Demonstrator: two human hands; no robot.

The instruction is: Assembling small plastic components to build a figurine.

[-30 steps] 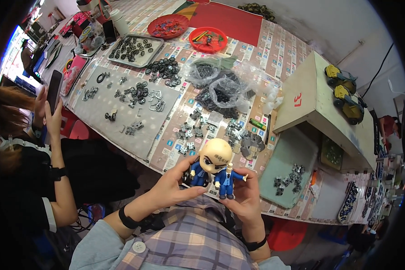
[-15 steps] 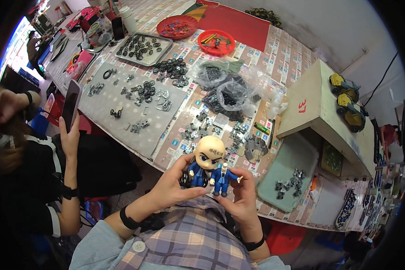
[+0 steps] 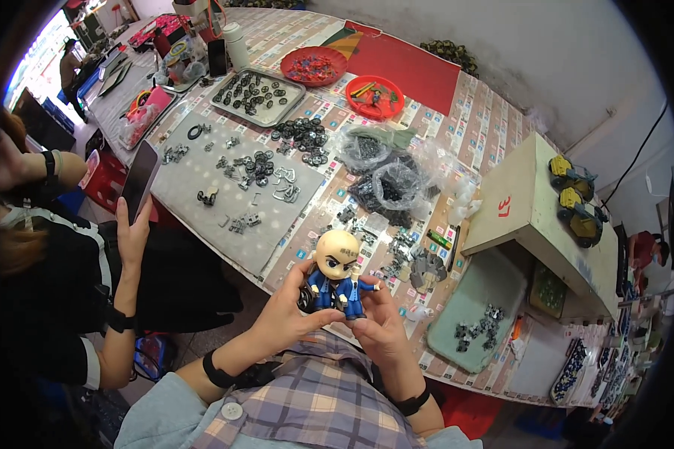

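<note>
We hold a big-headed toy figure in a blue suit over the near edge of the surface, our left hand closed on its body from nine o'clock, our right hand pinching its legs from four o'clock. The heavy head could tip it loose; a slip risks dropping it past the edge, away from the small grey parts at eleven o'clock.
</note>
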